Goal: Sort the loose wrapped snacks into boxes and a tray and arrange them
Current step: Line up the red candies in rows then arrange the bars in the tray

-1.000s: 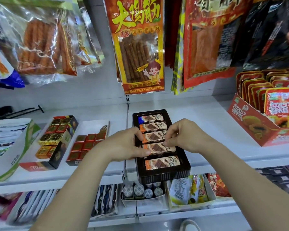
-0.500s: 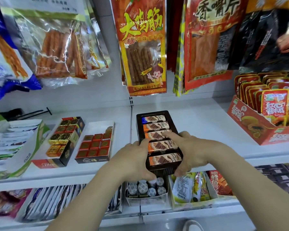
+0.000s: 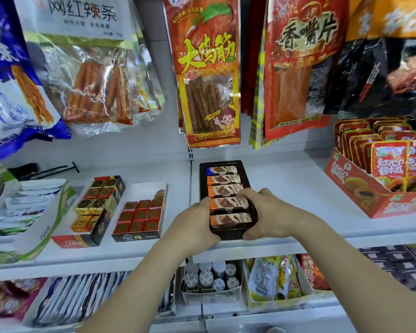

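One long white shelf (image 3: 286,188) spreads beneath both hands and carries everything on this level. Above the hands, large snack bags (image 3: 207,75) hang in a row against the back wall. Well off to the right of the right hand stands a red carton (image 3: 360,198), packed with upright red sachets. To the left of the left hand lie two open boxes side by side. A black box (image 3: 107,213) of gold and red foil squares is the farther one, and a white box (image 3: 142,191) of red squares lies near the left wrist.

Between the hands sits the black tray (image 3: 228,233), its long side running away from the person and its near end close to the shelf's front edge. The left hand (image 3: 192,224) grips the tray's near left corner, fingers curled against the side wall. The right hand (image 3: 271,212) grips the near right corner, thumb at the front wall and forefinger laid across the top. Five wrapped bars (image 3: 228,218) fill the tray crosswise in a single column; the forefinger reaches over the second one from the near end.
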Demonstrator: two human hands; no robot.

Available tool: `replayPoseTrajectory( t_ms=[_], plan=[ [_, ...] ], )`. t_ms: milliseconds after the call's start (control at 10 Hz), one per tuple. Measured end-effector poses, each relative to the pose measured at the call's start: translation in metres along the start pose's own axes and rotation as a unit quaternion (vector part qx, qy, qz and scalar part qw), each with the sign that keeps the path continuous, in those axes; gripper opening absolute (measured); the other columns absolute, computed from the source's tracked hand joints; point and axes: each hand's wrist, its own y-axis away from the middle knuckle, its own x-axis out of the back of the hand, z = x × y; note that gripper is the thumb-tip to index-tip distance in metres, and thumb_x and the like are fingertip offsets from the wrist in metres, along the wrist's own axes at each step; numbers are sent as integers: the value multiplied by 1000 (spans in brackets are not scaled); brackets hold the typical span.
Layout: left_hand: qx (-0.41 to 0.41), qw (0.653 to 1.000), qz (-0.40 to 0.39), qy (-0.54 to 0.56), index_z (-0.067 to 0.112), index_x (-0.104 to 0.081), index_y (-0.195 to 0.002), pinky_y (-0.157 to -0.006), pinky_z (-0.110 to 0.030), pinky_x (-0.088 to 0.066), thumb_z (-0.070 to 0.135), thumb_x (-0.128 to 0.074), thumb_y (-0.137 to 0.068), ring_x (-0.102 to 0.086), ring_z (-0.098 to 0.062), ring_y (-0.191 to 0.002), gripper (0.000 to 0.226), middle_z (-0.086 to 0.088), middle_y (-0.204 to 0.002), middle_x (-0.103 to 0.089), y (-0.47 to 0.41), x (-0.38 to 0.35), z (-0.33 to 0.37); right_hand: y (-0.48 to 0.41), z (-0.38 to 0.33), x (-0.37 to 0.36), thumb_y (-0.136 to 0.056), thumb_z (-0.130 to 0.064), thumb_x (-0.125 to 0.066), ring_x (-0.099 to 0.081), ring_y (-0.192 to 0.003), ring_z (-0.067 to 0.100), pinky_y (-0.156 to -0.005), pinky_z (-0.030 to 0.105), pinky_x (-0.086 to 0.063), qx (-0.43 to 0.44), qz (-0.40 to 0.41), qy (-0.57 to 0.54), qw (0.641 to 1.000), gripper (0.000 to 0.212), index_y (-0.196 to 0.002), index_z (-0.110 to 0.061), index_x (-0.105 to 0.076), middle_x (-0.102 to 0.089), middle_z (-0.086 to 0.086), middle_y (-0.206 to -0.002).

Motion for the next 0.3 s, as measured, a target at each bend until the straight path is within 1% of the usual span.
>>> replayPoseTrajectory(
  t_ms=[100, 200, 300],
  plan=[
    [8, 1000, -5, 24, 27, -42, -123, -82, -34, -52, 25, -73, -70, -59, -16, -97, 62, 2, -113, -58, 2, 4, 0, 0, 3, 3, -69, -33, -82, -50, -113, 27, -101, 37, -44, -7, -22, 16, 1000, 106, -146, -40, -9, -29, 4, -130],
    [8, 1000, 3, 23, 22, -40, -133, -89, -28, -46, 27, -72, -78, -55, -16, -111, 64, 3, -128, -52, 7, 15, -1, 1, 6, 7, -72, -39, -80, -48, -120, 29, -102, 38, -42, -10, -50, 34, 998, 113, -148, -44, 4, -26, 6, -140],
    [21, 998, 50, 42, 21, -39, -142, -96, -26, -40, 32, -68, -85, -49, -13, -122, 65, 3, -143, -43, 14, 30, -5, 7, 7, 18, -75, -39, -78, -50, -116, 24, -93, 32, -42, -4, -52, 25, 998, 109, -147, -46, 4, -34, 6, -143]
  ],
)
